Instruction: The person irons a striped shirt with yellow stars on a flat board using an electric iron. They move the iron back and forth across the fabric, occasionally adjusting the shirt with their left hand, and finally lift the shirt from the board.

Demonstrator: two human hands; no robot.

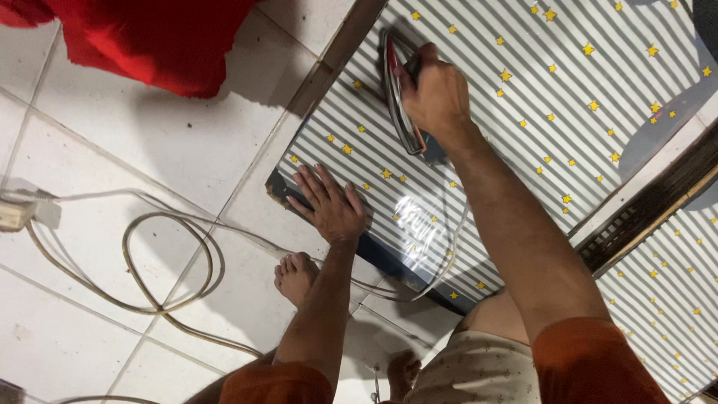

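Observation:
My right hand [436, 91] is closed around the handle of a clothes iron [398, 96] with a red and metal body, held on the grey-striped cover with yellow stars [553, 112] that lies over a board. My left hand [329, 206] rests flat, fingers spread, on the near left corner of that striped cover. The iron's pale cord [449, 247] loops across the cover toward me.
A red cloth [142, 37] lies on the white tiled floor at top left. A long cord [172, 258] coils on the tiles to a plug adapter [19, 209] at left. My bare feet [295, 275] stand by the board's edge. A dark wooden frame [651, 209] runs at right.

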